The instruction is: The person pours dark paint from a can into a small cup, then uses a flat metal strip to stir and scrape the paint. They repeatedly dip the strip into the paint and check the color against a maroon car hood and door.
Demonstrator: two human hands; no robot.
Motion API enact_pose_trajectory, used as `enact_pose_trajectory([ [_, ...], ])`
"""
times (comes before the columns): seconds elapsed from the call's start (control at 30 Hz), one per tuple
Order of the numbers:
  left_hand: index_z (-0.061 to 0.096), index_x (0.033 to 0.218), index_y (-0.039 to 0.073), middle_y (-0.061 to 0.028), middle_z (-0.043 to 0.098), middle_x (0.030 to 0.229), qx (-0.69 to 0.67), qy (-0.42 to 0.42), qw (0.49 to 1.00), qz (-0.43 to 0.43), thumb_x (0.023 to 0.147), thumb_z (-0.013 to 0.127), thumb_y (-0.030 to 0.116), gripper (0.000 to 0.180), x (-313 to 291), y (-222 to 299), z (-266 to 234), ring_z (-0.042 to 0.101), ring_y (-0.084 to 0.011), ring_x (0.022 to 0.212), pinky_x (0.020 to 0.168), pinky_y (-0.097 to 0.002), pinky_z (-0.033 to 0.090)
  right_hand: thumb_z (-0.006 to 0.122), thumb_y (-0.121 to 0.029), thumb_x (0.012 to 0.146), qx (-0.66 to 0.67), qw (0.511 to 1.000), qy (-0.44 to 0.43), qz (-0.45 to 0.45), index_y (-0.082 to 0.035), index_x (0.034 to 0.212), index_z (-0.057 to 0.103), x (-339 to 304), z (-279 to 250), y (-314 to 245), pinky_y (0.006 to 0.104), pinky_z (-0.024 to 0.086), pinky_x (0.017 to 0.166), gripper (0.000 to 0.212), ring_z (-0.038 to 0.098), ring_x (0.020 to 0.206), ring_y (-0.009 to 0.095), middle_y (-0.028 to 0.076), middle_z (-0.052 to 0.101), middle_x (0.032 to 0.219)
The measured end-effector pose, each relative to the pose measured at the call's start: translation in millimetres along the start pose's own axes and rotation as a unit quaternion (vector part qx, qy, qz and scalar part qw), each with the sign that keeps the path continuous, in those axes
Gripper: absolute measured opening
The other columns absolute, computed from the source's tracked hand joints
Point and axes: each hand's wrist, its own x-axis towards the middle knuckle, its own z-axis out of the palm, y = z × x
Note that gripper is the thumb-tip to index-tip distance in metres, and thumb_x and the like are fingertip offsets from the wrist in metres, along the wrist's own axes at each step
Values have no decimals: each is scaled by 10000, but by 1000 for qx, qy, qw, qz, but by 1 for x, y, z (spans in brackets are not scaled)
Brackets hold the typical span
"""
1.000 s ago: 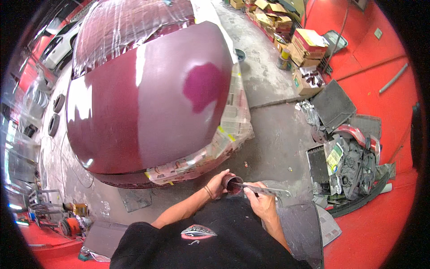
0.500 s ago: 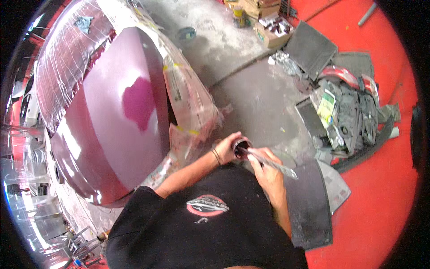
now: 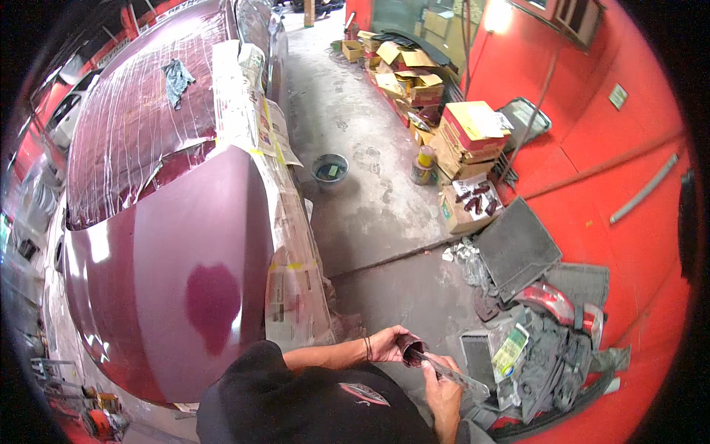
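My left hand (image 3: 386, 345) is closed around a small dark cup (image 3: 407, 342), which looks tilted with its mouth toward my right hand. Between the fingers of my right hand (image 3: 442, 391) is a flat, greyish stirring stick (image 3: 464, 380). One end of this stick reaches the cup's mouth; the other points out to the right. What is inside the cup is too dark to make out. Left of my hands stands a dull purple car hood (image 3: 174, 244) with a darker, glossier patch (image 3: 212, 307) on it.
Masking paper (image 3: 292, 292) runs along the car's side; plastic film and a blue-grey cloth (image 3: 177, 81) lie farther up. A bucket (image 3: 330, 170) stands on the concrete floor. Cardboard boxes (image 3: 473, 132), a flat dark panel (image 3: 520, 244) and a heap of parts (image 3: 562, 362) line the red wall.
My view has tilted up, bringing the far floor, bucket and boxes into sight, and my hands sit lower in the picture. The cup appears more tilted. Both hands keep their hold.
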Motion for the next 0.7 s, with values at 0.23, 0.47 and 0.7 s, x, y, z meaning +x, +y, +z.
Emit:
enact_pose_trajectory([
  [0.23,544,1347,-66,-201,667,1274,-17,27,996,84,1112,408,425,561,29,96,-6,705,-302,1116,1029,-428,588,703,-174,935,-25,997,-50,-55,-29,1064,762,142,11,-10,419,555,802,203,713,899,348,167,728,978],
  [0.47,541,1372,-81,-228,653,1318,-23,90,966,242,1116,382,450,610,4,166,6,681,-343,1173,1055,-478,556,723,-145,935,11,959,-208,-191,-23,1046,776,271,40,-28,384,554,765,173,727,852,283,147,746,927],
  [0.7,516,1421,-12,-165,581,1436,-57,227,872,430,1109,410,453,570,-2,195,32,594,-297,1288,1087,-493,513,742,-129,919,100,829,-406,-372,-36,1058,773,394,89,-26,386,570,743,170,739,871,299,145,756,983],
])
